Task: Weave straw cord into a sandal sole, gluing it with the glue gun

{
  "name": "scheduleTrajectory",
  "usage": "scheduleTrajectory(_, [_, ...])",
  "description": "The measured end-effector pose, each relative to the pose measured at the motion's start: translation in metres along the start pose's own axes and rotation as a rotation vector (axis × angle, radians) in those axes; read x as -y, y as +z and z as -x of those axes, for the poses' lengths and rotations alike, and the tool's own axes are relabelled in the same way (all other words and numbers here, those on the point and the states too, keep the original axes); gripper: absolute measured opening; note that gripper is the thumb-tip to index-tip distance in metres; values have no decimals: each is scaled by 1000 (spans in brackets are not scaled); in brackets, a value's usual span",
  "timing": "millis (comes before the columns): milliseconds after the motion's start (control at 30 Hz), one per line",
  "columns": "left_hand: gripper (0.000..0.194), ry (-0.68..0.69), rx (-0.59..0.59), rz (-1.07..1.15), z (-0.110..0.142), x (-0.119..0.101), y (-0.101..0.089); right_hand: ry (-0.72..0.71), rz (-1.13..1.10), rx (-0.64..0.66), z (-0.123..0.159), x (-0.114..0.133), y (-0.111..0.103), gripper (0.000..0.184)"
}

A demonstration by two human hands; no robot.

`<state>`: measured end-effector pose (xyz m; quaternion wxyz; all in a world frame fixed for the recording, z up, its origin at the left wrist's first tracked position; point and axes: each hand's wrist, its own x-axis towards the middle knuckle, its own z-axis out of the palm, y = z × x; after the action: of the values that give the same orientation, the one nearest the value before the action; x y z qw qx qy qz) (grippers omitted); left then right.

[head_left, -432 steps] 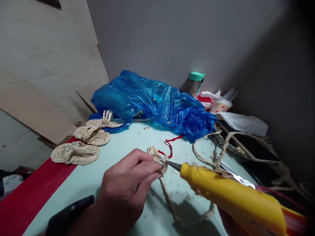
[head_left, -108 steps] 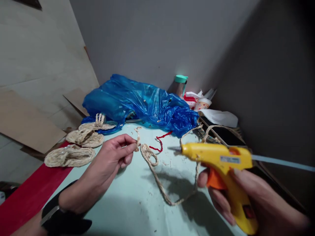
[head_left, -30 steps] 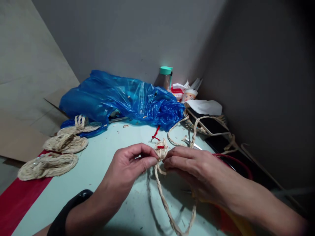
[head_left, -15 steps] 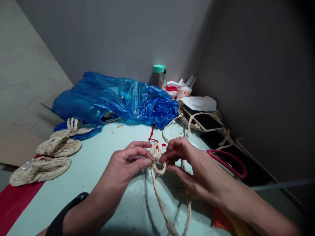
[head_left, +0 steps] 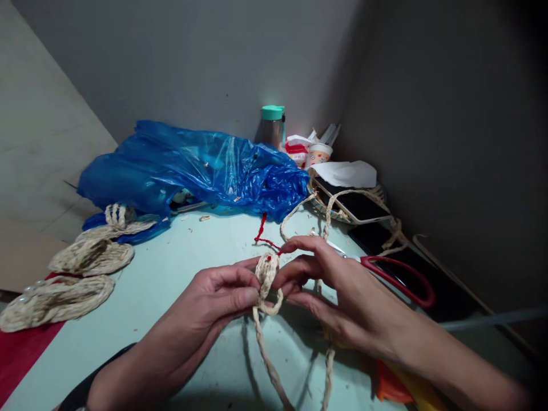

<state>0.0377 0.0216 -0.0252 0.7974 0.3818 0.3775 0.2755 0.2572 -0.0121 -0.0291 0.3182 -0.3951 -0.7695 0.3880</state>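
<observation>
Over the pale table, a small woven straw piece (head_left: 268,269) with a red spot near its top is held between both hands. My left hand (head_left: 226,291) pinches its left side between thumb and fingers. From the right, the fingertips of my right hand (head_left: 317,279) close on its edge, partly hidden behind the knuckles. Below the piece a small loop of straw cord (head_left: 274,308) sticks out, and a long braided straw cord (head_left: 268,348) hangs toward the front edge of view. A red yarn (head_left: 261,231) runs from the piece to the blue bag.
A blue plastic bag (head_left: 192,165) lies at the back. Several small straw slippers (head_left: 81,294) lie at the left. Red-handled scissors (head_left: 411,274), a phone (head_left: 359,202), a paper cup (head_left: 319,154) and a teal-lidded bottle (head_left: 272,123) are at the right and back.
The straw piece has been tilted and turned in the fingers and sits slightly lower and to the left. My left hand has shifted down with it. The view has moved a little.
</observation>
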Motion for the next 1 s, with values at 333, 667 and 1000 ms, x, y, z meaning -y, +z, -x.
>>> scheduleTrajectory(333, [6, 66, -47, -238, 1, 6, -7, -100, 281, -178, -1, 8, -10, 24])
scheduleTrajectory(667, [9, 54, -21, -239, -1, 11, -10, 13, 38, -118, -4, 11, -16, 13])
scheduleTrajectory(1000, [7, 43, 23, -176, -4, 12, -11, 138, -260, 9, -4, 11, -13, 19])
